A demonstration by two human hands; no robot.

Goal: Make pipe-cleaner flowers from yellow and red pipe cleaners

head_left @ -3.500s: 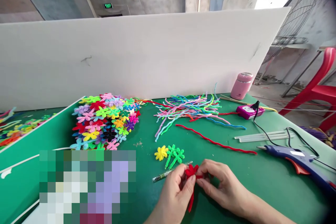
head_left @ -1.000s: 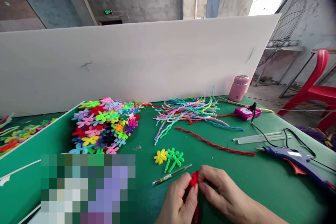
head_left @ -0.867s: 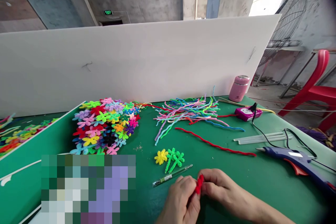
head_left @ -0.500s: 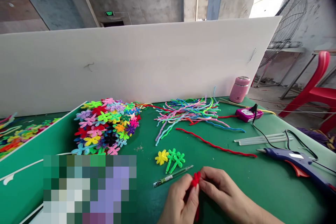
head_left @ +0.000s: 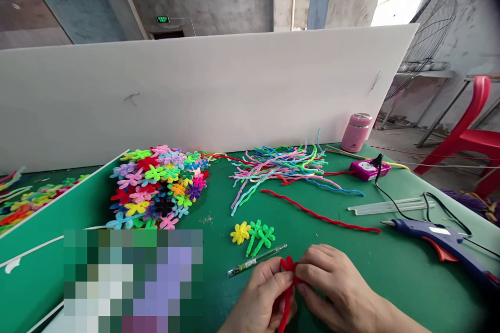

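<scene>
Between my hands is a red pipe cleaner (head_left: 287,302), bent into small loops at its top, with a long tail hanging down towards me. My left hand (head_left: 262,291) pinches it between thumb and fingers. My right hand (head_left: 332,283) grips the looped part from the other side, its fingertips closed on the red fuzz. Just beyond my left hand lies a clear pen refill (head_left: 258,260). Behind that are a yellow pipe cleaner flower (head_left: 240,232) and green pipe cleaner shapes (head_left: 265,237). A loose red pipe cleaner (head_left: 320,213) lies farther back on the green table.
A heap of colourful pipe cleaner flowers (head_left: 156,187) is at left, beside a green panel (head_left: 74,197). Loose pipe cleaners (head_left: 285,164) lie at the back. To the right are a blue glue gun (head_left: 433,234), glue sticks (head_left: 390,207), a purple power box (head_left: 369,170) and a pink flask (head_left: 356,132).
My right hand has shifted its grip and its fingers have curled over more. The red loops have tilted left, and more of the red tail shows below my left hand.
</scene>
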